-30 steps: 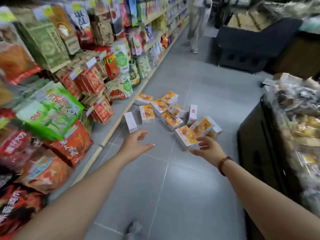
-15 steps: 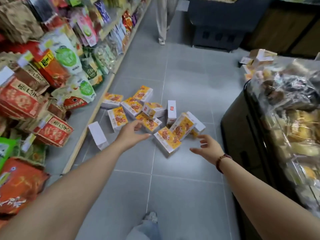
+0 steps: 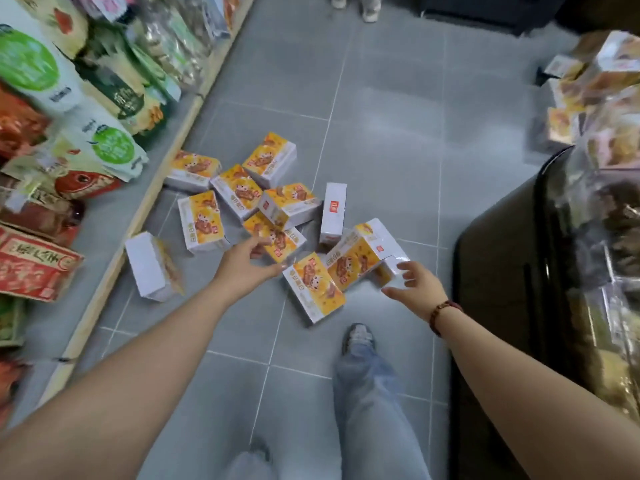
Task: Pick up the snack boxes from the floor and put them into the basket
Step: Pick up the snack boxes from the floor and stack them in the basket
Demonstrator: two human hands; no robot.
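Several yellow-and-white snack boxes (image 3: 313,287) lie scattered on the grey tiled floor (image 3: 381,133) in the middle of the aisle. One white box (image 3: 150,266) lies apart at the left by the shelf edge. My left hand (image 3: 247,263) reaches out over the pile with relaxed fingers, near a yellow box (image 3: 277,237), holding nothing. My right hand (image 3: 414,284) is spread open just right of a tilted box (image 3: 353,261), holding nothing. No basket is in view.
A low shelf (image 3: 114,247) packed with snack bags runs along the left. A dark display stand (image 3: 502,271) with wrapped goods stands on the right. My legs and a shoe (image 3: 358,337) are below the boxes. Another person's feet (image 3: 356,5) show at the top.
The view has tilted down and closed in on the boxes. Both hands have moved closer to the pile. My legs and a shoe have come into view.
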